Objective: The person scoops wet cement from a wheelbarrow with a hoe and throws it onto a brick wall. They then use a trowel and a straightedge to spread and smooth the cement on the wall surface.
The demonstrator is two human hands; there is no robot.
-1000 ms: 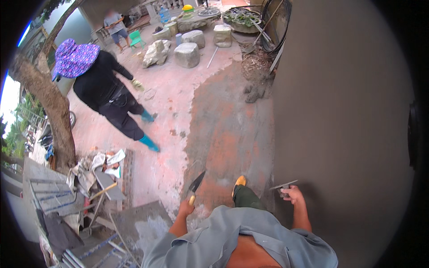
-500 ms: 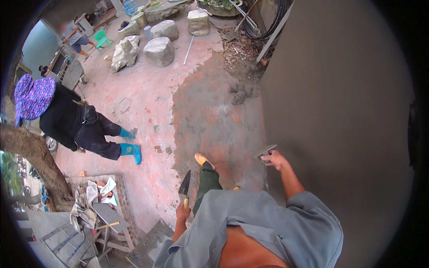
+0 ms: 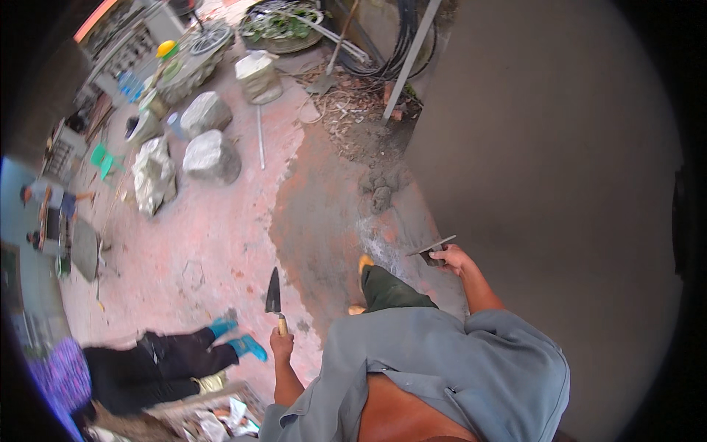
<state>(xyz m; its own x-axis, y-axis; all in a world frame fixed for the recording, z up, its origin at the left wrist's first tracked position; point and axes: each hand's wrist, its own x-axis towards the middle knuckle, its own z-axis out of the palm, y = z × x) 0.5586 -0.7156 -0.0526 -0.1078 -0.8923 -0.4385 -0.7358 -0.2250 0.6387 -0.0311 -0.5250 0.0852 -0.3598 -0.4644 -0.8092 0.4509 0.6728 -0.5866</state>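
Observation:
My left hand (image 3: 281,343) grips the wooden handle of a pointed trowel (image 3: 273,293), its dark blade aimed away from me over the pink floor. In my right hand (image 3: 454,259) is a flat plastering trowel (image 3: 437,245), held by its handle close to the smooth grey wall (image 3: 552,162) on the right. Its blade appears nearly edge-on; whether it touches the wall I cannot tell. Wet-looking grey mortar (image 3: 317,199) coats the floor strip beside the wall, with a lumpy heap of mortar (image 3: 380,193) ahead of me.
A co-worker in dark clothes and blue boots (image 3: 249,348) is at lower left, beside a cluttered pallet. Large pale stones (image 3: 212,157) and a thin white bar (image 3: 261,138) lie ahead. A shovel (image 3: 322,83), black hose coils and a leaning plank (image 3: 412,59) stand by the wall's far end.
My view has turned to the right, so the stones and the co-worker sit farther left and lower. My feet have shifted. Both hands keep their trowels; the left one is now farther left.

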